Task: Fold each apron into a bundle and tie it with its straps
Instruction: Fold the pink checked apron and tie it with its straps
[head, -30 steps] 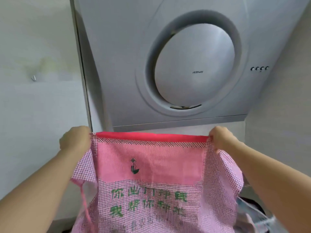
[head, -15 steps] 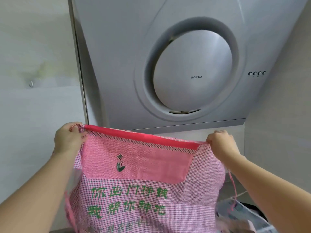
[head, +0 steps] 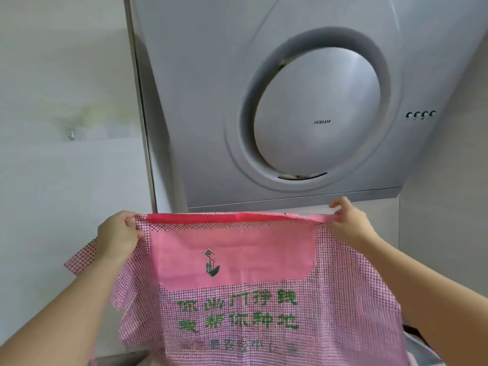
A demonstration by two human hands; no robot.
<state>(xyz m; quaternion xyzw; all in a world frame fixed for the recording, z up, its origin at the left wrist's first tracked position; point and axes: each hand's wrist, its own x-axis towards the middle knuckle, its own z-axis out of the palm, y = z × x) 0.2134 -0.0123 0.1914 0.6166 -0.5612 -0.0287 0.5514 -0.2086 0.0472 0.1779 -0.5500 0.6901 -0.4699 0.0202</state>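
Observation:
A pink checked apron [head: 343,299] with a plain pink chest panel, a small flower print and green lettering hangs spread out in front of me. Its red top hem runs level between my hands. My left hand [head: 116,233] grips the top left corner in curled fingers. My right hand [head: 348,220] pinches the top right corner between thumb and fingertips. A checked flap of cloth sticks out to the left behind my left wrist. The apron's lower part runs out of the frame, and no straps are plainly visible.
A silver range hood [head: 211,101] with a round centre panel and several buttons at its right fills the wall just behind the apron. A small metal hook [head: 71,134] sits on the tiled wall at the left. Something pale shows at the bottom right edge.
The apron's top hem has levelled out, with my right hand rising and spreading the cloth wider. The view has shifted slightly, and the thin strap seen hanging earlier is out of sight.

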